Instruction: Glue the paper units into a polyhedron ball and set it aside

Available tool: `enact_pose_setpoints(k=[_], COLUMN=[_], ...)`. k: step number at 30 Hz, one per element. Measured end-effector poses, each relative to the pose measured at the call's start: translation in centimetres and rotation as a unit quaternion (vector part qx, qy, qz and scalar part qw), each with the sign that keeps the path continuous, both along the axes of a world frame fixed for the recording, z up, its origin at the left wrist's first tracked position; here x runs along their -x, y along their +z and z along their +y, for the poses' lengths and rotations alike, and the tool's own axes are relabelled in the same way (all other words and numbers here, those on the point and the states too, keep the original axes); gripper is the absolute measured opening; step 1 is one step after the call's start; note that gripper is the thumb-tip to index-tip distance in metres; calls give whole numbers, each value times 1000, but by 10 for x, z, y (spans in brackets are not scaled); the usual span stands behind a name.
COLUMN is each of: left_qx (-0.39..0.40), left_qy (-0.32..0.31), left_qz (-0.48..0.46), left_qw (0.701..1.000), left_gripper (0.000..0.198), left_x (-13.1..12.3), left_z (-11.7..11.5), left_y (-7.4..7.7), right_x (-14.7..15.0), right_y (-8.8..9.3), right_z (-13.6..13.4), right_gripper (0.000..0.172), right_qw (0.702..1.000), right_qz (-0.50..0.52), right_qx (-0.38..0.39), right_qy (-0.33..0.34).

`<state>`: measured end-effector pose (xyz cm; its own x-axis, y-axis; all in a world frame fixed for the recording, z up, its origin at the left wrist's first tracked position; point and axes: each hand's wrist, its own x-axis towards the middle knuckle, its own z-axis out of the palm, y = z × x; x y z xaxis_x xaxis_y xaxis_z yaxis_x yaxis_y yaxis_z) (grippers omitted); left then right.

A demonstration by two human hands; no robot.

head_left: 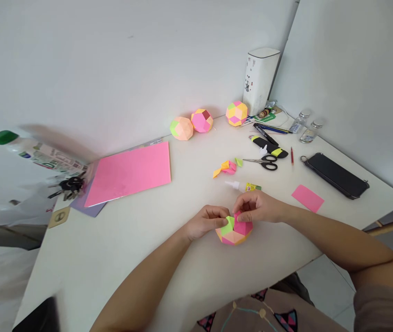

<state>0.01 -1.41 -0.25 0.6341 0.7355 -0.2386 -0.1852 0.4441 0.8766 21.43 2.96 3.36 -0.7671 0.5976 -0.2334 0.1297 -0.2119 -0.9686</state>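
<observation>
my left grip (206, 223) and right grip (257, 207) pinch the paper ball (234, 237) at its top; probably light, easily dented, safest by folded edges.

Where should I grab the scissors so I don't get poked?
I'd take the scissors by the black handle loops, coming from above on the right, near side. They lie flat with pointed blades aiming left, away from there. A black-and-yellow tool lies close behind the loops.

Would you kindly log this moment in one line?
left hand: holding paper ball | right hand: pinching pink piece | scissors: lying beyond
</observation>
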Motion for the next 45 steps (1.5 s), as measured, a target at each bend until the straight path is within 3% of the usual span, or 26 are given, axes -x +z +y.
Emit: enact_pose_setpoints(k=[21,34,45], left_qx=[-19,-3,-7], left_qy=[-20,-10,-17], left_qz=[56,60,76], left_qw=[998,998,997], left_gripper=[31,29,34], left_x=[-7,-8,-8], left_z=[-4,-5,-4], left_y=[13,16,16], right_x=[5,7,9], right_y=[-10,-10,-11], right_z=[-6,-8,-8], right_gripper=[23,20,19], right_qw=[1000,998,997], right_qz=[-4,12,15], right_qx=[15,38,48], right_qy=[-8,-58,-50])
